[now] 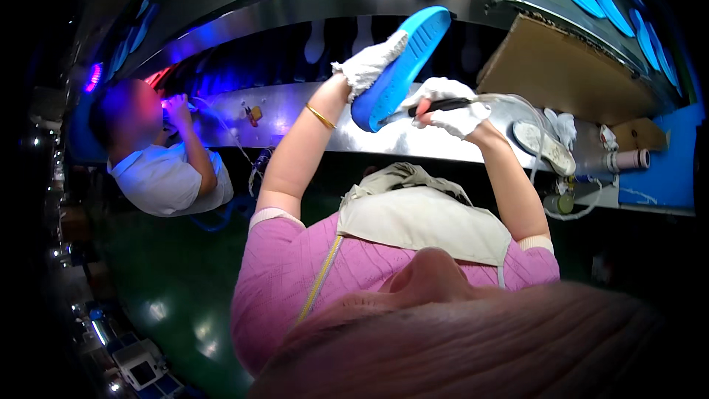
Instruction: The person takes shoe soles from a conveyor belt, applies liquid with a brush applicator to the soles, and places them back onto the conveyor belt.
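Holding: left hand (367,66), gloved, clamped on blue shoe sole (402,66), tilted up above the worktop (295,114) for tool access.
Working: right hand (450,107) closed around black pen-like tool (436,106), tip touching sole's lower end.

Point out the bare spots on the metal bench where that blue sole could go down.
Bare metal bench lies between the small yellow thing and the left hand holding the blue sole. Right of the right hand it is crowded: white shoe, rags, tubing, cardboard sheet.
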`<state>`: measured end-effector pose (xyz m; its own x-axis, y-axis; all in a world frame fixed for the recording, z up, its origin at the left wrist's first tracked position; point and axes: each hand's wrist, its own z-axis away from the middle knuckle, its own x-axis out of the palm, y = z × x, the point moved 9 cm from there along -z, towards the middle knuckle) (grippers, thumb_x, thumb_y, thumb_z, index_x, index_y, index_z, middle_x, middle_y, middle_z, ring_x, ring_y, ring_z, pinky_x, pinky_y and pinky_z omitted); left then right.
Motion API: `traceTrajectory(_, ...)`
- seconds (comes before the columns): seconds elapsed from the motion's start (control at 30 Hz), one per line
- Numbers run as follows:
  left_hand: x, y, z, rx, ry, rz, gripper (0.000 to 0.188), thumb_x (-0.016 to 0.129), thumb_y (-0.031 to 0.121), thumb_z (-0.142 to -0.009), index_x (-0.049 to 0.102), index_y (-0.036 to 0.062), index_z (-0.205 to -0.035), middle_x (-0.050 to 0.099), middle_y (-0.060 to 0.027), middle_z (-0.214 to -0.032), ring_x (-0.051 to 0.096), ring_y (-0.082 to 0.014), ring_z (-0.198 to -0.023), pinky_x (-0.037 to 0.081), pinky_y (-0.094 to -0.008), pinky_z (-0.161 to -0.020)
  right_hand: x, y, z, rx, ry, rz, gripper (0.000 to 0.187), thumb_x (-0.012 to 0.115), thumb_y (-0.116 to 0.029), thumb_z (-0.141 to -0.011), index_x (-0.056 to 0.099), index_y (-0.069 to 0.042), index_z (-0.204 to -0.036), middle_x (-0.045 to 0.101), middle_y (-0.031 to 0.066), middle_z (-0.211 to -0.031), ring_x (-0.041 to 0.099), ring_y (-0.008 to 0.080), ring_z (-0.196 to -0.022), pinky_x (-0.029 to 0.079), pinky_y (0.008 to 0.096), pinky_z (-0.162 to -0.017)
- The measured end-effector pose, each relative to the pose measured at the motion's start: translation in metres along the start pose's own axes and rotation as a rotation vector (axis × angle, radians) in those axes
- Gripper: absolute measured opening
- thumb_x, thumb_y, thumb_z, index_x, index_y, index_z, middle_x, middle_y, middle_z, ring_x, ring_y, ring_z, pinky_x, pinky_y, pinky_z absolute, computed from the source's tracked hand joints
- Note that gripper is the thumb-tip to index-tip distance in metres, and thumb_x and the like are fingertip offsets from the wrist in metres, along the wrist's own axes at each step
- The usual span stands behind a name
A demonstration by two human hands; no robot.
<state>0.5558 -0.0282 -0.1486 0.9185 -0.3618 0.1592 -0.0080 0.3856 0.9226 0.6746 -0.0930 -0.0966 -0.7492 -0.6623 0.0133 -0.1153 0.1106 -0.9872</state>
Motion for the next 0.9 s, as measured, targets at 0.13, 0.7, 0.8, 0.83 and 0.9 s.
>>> traceTrajectory(0.13, -0.006, -0.002, -0.007, 0.012, 0.014, 0.040, 0.067, 0.053, 0.059, -0.088, 0.051, 0.0053, -0.128, 0.063, -0.0111, -0.101, 0.062, -0.0167, -0.082, 0.054, -0.0316, -0.073, -0.017, -0.009, -0.005, -0.088, 0.134, 0.335, 0.013, 0.068, 0.004, -0.068, 0.061, -0.004, -0.076, 0.059, 0.0063, -0.078, 0.059, 0.0162, -0.073, 0.050, 0.0283, -0.067)
traceTrajectory(0.7, -0.012, 0.061, 0.075, 0.562, 0.002, 0.552, 0.099, 0.041, 0.079, -0.077, 0.036, 0.0018, -0.137, 0.051, -0.0207, -0.127, 0.050, -0.0322, -0.118, 0.038, -0.0486, -0.103, -0.051, -0.039, 0.008, -0.101, 0.165, -0.130, 0.015, 0.068, 0.002, -0.079, 0.056, -0.003, -0.085, 0.065, 0.0168, -0.101, 0.064, 0.0156, -0.083, 0.055, 0.0284, -0.076)
traceTrajectory(0.8, -0.007, 0.006, 0.050, 0.159, -0.305, 0.902, 0.095, 0.041, 0.077, -0.079, 0.035, 0.0055, -0.141, 0.042, -0.0234, -0.137, 0.039, -0.0431, -0.127, 0.025, -0.0632, -0.107, -0.055, -0.019, 0.016, -0.082, 0.320, -0.117, 0.017, 0.070, 0.002, -0.079, 0.056, -0.003, -0.087, 0.066, 0.0167, -0.102, 0.066, 0.0154, -0.082, 0.054, 0.0276, -0.074)
traceTrajectory(0.83, 0.000, -0.009, 0.046, 0.094, -0.447, 1.073, 0.087, 0.045, 0.071, -0.082, 0.040, 0.0034, -0.138, 0.049, -0.0239, -0.131, 0.049, -0.0429, -0.117, 0.032, -0.0623, -0.103, -0.056, -0.007, 0.018, -0.036, 0.384, -0.096, 0.017, 0.070, 0.001, -0.079, 0.056, -0.004, -0.087, 0.067, 0.0151, -0.098, 0.066, 0.0148, -0.081, 0.054, 0.0269, -0.073)
traceTrajectory(0.9, -0.021, -0.052, 0.029, 0.072, -0.275, 1.016, 0.062, 0.052, 0.048, -0.089, 0.050, -0.0017, -0.127, 0.060, -0.0215, -0.117, 0.061, -0.0362, -0.101, 0.046, -0.0523, -0.094, -0.054, 0.012, 0.018, 0.030, 0.479, -0.098, 0.017, 0.070, 0.001, -0.079, 0.056, -0.004, -0.088, 0.067, 0.0102, -0.088, 0.065, 0.0129, -0.076, 0.053, 0.0250, -0.071)
